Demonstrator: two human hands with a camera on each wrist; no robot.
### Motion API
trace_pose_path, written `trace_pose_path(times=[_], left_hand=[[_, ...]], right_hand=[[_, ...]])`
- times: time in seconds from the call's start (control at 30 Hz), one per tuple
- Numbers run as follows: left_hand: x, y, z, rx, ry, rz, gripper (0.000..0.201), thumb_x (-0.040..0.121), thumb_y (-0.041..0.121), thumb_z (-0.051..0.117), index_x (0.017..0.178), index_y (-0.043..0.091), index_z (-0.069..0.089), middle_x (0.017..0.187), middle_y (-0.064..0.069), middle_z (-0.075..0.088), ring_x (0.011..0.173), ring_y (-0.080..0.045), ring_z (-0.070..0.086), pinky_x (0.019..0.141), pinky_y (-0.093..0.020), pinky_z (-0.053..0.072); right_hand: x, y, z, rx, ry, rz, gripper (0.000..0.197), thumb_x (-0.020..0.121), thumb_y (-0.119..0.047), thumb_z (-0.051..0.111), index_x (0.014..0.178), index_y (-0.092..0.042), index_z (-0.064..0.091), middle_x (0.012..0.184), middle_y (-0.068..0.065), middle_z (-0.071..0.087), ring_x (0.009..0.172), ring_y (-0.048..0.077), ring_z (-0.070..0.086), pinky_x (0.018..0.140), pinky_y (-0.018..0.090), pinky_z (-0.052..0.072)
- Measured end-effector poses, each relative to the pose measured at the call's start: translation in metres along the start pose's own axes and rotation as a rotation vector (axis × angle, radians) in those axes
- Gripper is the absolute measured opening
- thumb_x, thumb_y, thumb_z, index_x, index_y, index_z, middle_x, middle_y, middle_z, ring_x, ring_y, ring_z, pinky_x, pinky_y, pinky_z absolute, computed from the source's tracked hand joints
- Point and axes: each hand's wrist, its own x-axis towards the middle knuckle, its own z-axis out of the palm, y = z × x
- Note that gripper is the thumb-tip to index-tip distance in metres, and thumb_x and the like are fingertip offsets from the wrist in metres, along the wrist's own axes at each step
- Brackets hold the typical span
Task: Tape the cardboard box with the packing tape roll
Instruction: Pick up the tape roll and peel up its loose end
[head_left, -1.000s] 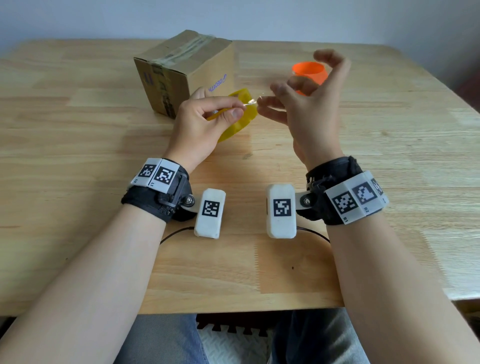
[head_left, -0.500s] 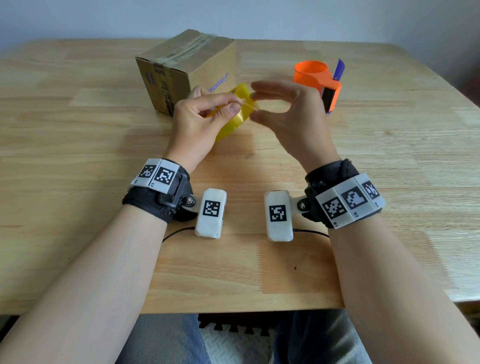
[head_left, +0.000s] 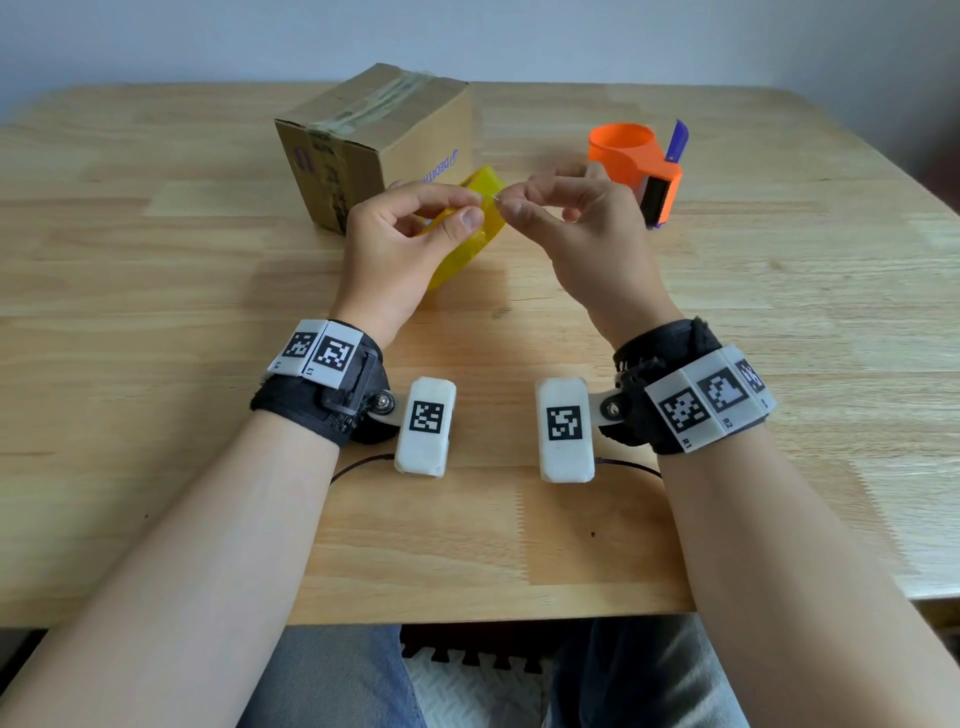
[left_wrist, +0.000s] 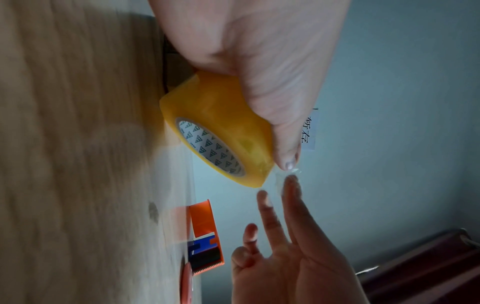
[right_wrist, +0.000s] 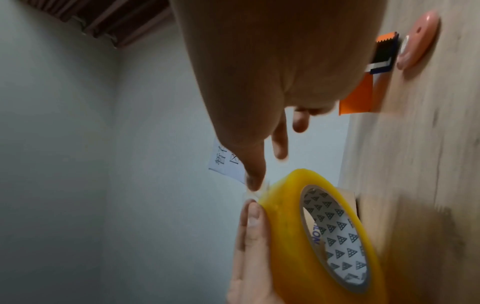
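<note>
The cardboard box (head_left: 374, 145) stands at the back of the table, with old tape across its top. In front of it my left hand (head_left: 470, 208) grips the yellow packing tape roll (head_left: 480, 234) in the air, thumb on its outer face. My right hand (head_left: 511, 200) meets it from the right and pinches the clear free tape end (head_left: 493, 197) at the roll's rim. The left wrist view shows the tape roll (left_wrist: 221, 127) under my thumb and the right fingertips (left_wrist: 292, 183) at the loose end. In the right wrist view, my right thumb touches the tape roll (right_wrist: 311, 236).
An orange tape dispenser (head_left: 639, 161) with a serrated blade and a purple handle stands behind my right hand. A pinkish round object (right_wrist: 418, 41) lies beside it. The wooden table (head_left: 156, 364) stretches left and right; its front edge is near my forearms.
My right hand dropped from a raised, spread pose and closed its fingertips on the tape end at the roll. The left hand and roll barely moved.
</note>
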Motion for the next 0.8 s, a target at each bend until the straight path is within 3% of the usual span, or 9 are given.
trace_pose_path(times=[0.07, 0.17, 0.3, 0.37, 0.43, 0.53, 0.63, 0.7, 0.8], left_hand=[[-0.0011, 0.001, -0.0001, -0.011, 0.008, -0.004, 0.01, 0.082, 0.036, 0.082, 0.086, 0.045, 0.079, 0.104, -0.018, 0.073, 0.082, -0.013, 0.058, 0.077, -0.032, 0.047], [-0.0012, -0.001, 0.0, -0.027, 0.017, -0.011, 0.013, 0.081, 0.039, 0.083, 0.092, 0.045, 0.079, 0.107, -0.02, 0.071, 0.085, -0.018, 0.059, 0.078, -0.032, 0.05], [-0.0022, -0.0021, 0.0017, -0.075, -0.013, -0.022, 0.027, 0.08, 0.036, 0.083, 0.106, 0.043, 0.078, 0.112, -0.023, 0.071, 0.092, -0.019, 0.06, 0.087, -0.037, 0.053], [-0.0019, -0.0004, 0.0017, -0.128, -0.037, -0.052, 0.044, 0.081, 0.033, 0.083, 0.123, 0.041, 0.07, 0.106, -0.013, 0.073, 0.094, -0.016, 0.062, 0.092, -0.037, 0.055], [-0.0016, 0.0009, 0.0003, -0.143, -0.075, -0.071, 0.058, 0.085, 0.027, 0.081, 0.134, 0.046, 0.055, 0.093, 0.003, 0.068, 0.089, -0.01, 0.061, 0.087, -0.028, 0.055], [-0.002, 0.0023, 0.0002, -0.144, -0.129, -0.057, 0.043, 0.088, 0.02, 0.078, 0.127, 0.034, 0.067, 0.101, 0.015, 0.072, 0.094, -0.005, 0.066, 0.089, -0.026, 0.054], [-0.003, 0.0054, 0.0027, -0.115, -0.129, -0.041, 0.031, 0.088, 0.017, 0.078, 0.118, 0.02, 0.074, 0.111, -0.001, 0.072, 0.103, -0.008, 0.067, 0.093, -0.027, 0.055], [-0.003, 0.0064, 0.0042, -0.111, -0.101, -0.052, 0.019, 0.087, 0.02, 0.078, 0.106, 0.024, 0.077, 0.103, -0.005, 0.071, 0.092, -0.008, 0.067, 0.086, -0.027, 0.055], [-0.0018, 0.0055, 0.0053, -0.159, -0.036, -0.066, 0.01, 0.084, 0.025, 0.079, 0.088, 0.034, 0.08, 0.092, -0.01, 0.07, 0.081, -0.02, 0.06, 0.079, -0.033, 0.052]], right_hand=[[0.0009, -0.0001, 0.0004, 0.071, -0.048, 0.046, 0.004, 0.092, -0.027, 0.078, 0.088, -0.028, 0.078, 0.1, -0.01, 0.06, 0.083, -0.007, 0.053, 0.08, 0.016, 0.041], [0.0006, -0.0018, 0.0037, 0.275, -0.085, 0.101, 0.004, 0.094, -0.013, 0.074, 0.092, -0.013, 0.078, 0.082, -0.005, 0.072, 0.064, -0.002, 0.053, 0.063, 0.017, 0.04], [0.0016, -0.0008, 0.0004, 0.512, -0.07, 0.195, 0.019, 0.091, -0.001, 0.072, 0.108, -0.012, 0.073, 0.081, 0.006, 0.077, 0.067, 0.009, 0.054, 0.061, 0.024, 0.036], [0.0027, -0.0011, -0.0029, 0.604, -0.063, 0.26, 0.024, 0.09, 0.004, 0.072, 0.108, -0.012, 0.067, 0.079, 0.008, 0.076, 0.066, 0.013, 0.051, 0.061, 0.025, 0.036], [0.0033, -0.0013, -0.0033, 0.596, -0.061, 0.285, 0.02, 0.086, -0.001, 0.077, 0.098, -0.015, 0.067, 0.08, 0.009, 0.075, 0.065, 0.013, 0.05, 0.059, 0.023, 0.035], [0.0026, -0.0034, -0.0023, 0.478, -0.051, 0.243, 0.011, 0.079, -0.014, 0.084, 0.085, -0.018, 0.075, 0.078, 0.002, 0.077, 0.066, 0.008, 0.051, 0.058, 0.019, 0.035], [0.0017, -0.008, -0.0055, 0.416, -0.028, 0.191, 0.012, 0.085, -0.004, 0.082, 0.082, -0.014, 0.076, 0.072, -0.008, 0.076, 0.063, -0.005, 0.063, 0.056, 0.009, 0.043], [0.0014, -0.0072, -0.004, 0.359, -0.037, 0.175, 0.011, 0.083, -0.01, 0.085, 0.079, -0.019, 0.079, 0.086, -0.002, 0.078, 0.08, -0.001, 0.073, 0.069, 0.01, 0.051], [0.0012, -0.0091, -0.0001, 0.293, -0.04, 0.175, 0.005, 0.079, -0.025, 0.085, 0.08, -0.03, 0.084, 0.105, 0.003, 0.073, 0.108, 0.012, 0.068, 0.101, 0.029, 0.054]])
